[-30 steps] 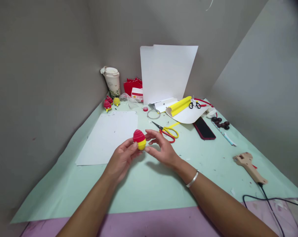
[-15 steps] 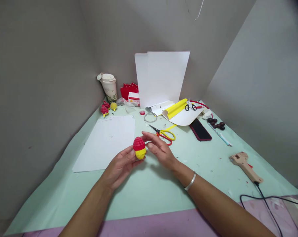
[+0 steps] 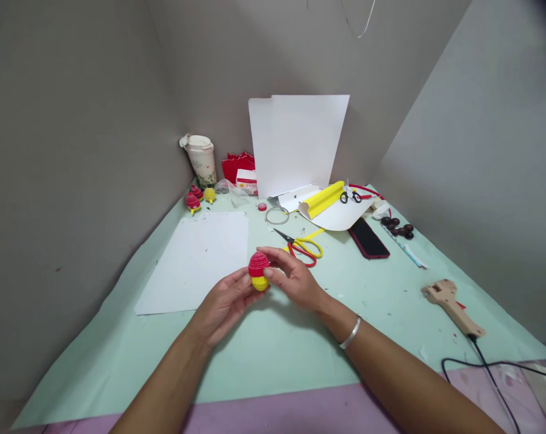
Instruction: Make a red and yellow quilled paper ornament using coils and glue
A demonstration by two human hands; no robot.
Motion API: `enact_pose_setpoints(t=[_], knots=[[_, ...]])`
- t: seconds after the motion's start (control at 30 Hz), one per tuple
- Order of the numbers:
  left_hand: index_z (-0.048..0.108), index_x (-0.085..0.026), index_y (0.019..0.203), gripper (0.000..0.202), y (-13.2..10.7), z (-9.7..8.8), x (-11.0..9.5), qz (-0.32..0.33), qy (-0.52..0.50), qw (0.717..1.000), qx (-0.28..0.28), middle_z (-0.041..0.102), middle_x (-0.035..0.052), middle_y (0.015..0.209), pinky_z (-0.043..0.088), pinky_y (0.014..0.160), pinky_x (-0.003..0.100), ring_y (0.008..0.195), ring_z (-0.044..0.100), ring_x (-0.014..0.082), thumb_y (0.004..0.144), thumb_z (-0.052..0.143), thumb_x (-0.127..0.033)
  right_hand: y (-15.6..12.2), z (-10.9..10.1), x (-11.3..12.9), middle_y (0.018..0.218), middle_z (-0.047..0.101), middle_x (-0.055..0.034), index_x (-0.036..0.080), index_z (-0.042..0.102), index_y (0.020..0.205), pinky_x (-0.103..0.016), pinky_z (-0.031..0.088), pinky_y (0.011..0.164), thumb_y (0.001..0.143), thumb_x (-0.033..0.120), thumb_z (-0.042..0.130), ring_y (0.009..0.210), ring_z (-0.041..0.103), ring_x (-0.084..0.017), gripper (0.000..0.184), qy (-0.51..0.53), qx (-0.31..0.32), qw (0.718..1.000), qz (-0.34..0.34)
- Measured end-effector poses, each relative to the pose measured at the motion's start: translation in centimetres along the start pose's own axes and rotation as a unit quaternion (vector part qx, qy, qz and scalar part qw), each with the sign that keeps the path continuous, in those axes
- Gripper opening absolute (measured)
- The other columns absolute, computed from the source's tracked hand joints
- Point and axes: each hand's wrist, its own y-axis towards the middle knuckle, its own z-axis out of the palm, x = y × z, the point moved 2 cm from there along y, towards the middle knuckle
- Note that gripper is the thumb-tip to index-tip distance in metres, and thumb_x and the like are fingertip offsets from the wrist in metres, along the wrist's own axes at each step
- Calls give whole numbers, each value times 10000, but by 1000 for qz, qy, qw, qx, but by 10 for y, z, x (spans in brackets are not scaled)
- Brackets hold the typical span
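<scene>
Between my hands is a small egg-shaped ornament point(image 3: 259, 265), its ridged top red and its ridged bottom yellow, apparently coiled corrugated paper. My left hand point(image 3: 227, 299) grips it from the left, thumb at its side and fingers beneath. My right hand point(image 3: 295, 280) closes on it from the right, with the thumb against its front and the fingers behind the red top. Just beyond the right hand lie open scissors point(image 3: 305, 248) with yellow and red handles. Similar red-and-yellow pieces point(image 3: 193, 202) and a yellow piece point(image 3: 210, 194) sit at the back left.
White paper point(image 3: 195, 265) lies on the left. Behind are a lidded cup point(image 3: 200, 160), a metal ring point(image 3: 277, 216), a yellow roll point(image 3: 326, 201) and black-handled scissors point(image 3: 350, 197). A phone point(image 3: 369, 239), dark beads point(image 3: 397, 228) and a corded glue gun point(image 3: 453, 307) occupy the right.
My right hand has come in from beside the ornament, and its thumb now presses on the front. The ornament has shifted slightly right in view.
</scene>
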Motion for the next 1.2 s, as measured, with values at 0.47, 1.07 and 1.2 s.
enact_pose_setpoints(t=[0.47,1.07,1.2], knots=[[662,-183,1186,369,1,3,-3,28,39,998,-45,698,96,1195,477,985,345,1097,639,220,843,716,-308,1,-3,2,1361,588,-70,287,520,1382,-428,484,1024,914,322,614,1247,548,-234,479,-88,17,995,-48],[704,-228,1136,392,0,0,-7,95,244,955,-142,694,68,1236,422,1012,397,1179,586,295,791,728,-412,4,-10,-14,1309,618,-90,262,516,1374,-423,507,989,902,360,634,1127,625,-216,496,-81,38,996,-14],[711,-222,1100,384,0,-1,-8,98,251,952,-148,727,67,1141,459,954,389,1079,634,287,757,760,-388,3,-9,-13,1302,622,-83,267,520,1372,-420,510,982,906,354,627,1119,625,-213,486,-80,51,995,-17]])
